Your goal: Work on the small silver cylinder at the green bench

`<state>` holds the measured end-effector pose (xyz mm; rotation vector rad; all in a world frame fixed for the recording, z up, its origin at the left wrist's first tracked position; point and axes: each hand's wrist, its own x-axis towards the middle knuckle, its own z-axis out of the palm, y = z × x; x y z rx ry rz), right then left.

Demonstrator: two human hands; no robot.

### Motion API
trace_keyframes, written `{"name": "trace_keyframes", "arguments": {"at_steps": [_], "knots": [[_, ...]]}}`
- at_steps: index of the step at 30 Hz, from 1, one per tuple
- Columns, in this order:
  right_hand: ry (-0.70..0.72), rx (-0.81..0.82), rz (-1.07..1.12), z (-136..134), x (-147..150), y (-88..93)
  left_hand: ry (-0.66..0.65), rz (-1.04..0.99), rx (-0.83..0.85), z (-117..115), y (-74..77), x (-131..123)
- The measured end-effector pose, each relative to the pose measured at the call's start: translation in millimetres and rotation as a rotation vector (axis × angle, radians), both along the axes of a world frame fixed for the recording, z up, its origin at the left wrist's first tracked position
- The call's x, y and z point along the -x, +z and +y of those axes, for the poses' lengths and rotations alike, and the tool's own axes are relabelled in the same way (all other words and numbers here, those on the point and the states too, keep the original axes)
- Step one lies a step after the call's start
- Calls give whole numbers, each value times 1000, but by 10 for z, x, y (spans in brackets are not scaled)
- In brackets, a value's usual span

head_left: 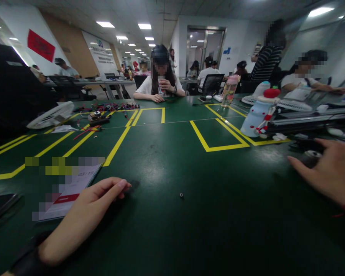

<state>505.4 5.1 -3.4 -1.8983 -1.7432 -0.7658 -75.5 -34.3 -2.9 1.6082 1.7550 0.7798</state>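
My left hand (106, 195) rests low over the green table, beside a phone-like screen (77, 191) that shows digits. Its fingers are curled with the thumb pressed against them; whatever they hold, if anything, is hidden. A small ring-shaped metal piece (181, 195) lies on the table to the right of that hand. At the right edge, my right hand (330, 165) has thumb and forefinger spread around a dark round part with a metal top (312, 154). Blur hides whether the fingers touch it.
A blue bottle (251, 117) with a red top and a clear pink-lidded bottle (230, 92) stand at the back right. Metal rails (310, 120) lie beyond my right hand. Loose wires (112, 108) and a white fan (50, 115) are at the back left. A person (159, 82) sits opposite.
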Motion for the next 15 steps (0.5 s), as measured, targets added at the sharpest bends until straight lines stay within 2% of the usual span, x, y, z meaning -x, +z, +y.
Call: {"name": "trace_keyframes", "arguments": {"at_steps": [2,3,5,7,9,12,14,15], "knots": [[120,0,-45,-40,538,90,-20,33,-3,-3,0,-17],[277,75,-14,-65,850,125,-26,47,-3,-6,1,-22],[610,302,150,-114,1490,161,-31,77,-1,-17,0,-26],[816,529,288,-140,2058,148,-31,106,-2,-33,-2,-29],[953,683,328,-128,2458,113,-21,112,-2,-48,-2,-33],[1056,776,310,-66,2636,117,2,87,-5,-61,-3,-38],[1007,749,354,-36,2468,204,7,70,-14,-61,-5,-40],[932,689,375,-30,2307,272,10,65,-20,-60,-7,-41]]}}
